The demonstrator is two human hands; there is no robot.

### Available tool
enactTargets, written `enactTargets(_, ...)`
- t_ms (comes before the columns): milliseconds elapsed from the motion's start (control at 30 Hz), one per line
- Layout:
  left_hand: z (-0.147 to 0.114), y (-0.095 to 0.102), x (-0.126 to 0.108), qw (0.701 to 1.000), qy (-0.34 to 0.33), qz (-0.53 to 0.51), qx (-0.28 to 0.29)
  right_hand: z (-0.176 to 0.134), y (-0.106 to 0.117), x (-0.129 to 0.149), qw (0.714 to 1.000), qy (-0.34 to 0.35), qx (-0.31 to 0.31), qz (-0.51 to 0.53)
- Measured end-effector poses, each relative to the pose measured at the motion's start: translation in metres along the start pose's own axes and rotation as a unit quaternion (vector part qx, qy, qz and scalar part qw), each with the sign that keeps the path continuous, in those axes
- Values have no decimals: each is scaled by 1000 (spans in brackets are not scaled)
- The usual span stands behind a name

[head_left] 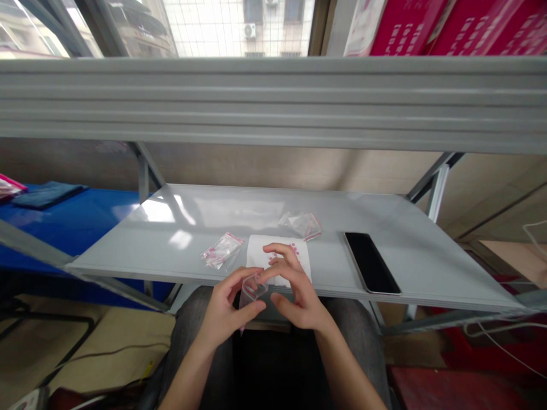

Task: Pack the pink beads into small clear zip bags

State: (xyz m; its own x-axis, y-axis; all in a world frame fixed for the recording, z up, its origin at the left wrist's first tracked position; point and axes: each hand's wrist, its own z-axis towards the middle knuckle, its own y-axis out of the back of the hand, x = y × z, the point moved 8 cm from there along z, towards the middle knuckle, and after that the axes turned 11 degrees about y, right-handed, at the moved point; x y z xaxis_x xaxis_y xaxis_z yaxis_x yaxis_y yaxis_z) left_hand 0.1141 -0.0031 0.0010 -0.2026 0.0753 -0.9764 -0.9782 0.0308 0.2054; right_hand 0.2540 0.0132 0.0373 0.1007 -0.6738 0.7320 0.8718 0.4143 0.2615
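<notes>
My left hand [231, 302] pinches a small clear zip bag [253, 288] just in front of the table's near edge. The bag's mouth is spread, and a pinkish edge shows at its lower end. My right hand [297, 285] has its fingers apart, and its index fingertip is at the bag's mouth; whether it touches cannot be made out. Under and behind that hand lies a white sheet [257, 249] with several small pink round pieces [294, 249] on it. Left of the sheet sits a pile of small clear bags [223, 250] with pink edges.
More clear bags [303, 224] lie behind the sheet. A dark phone [371, 263] rests on the grey table [427, 250] to the right. A thick grey shelf beam [273, 102] crosses above the table, with slanted metal braces at both sides. Pink boxes [405, 28] stand upon the shelf.
</notes>
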Motion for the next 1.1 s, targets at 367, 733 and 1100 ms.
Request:
enactTargets(367, 8, 1, 16, 994, 86, -66, 11, 1, 0, -13, 999, 2, -23, 33)
enactTargets(733, 88, 14, -5, 946, 6, 322, 40, -34, 71, -76, 915, -79, -390, 63)
enactTargets(1100, 104, -9, 2, 877, 9, 472, 83, -34, 70, -86, 923, -102, -368, 51)
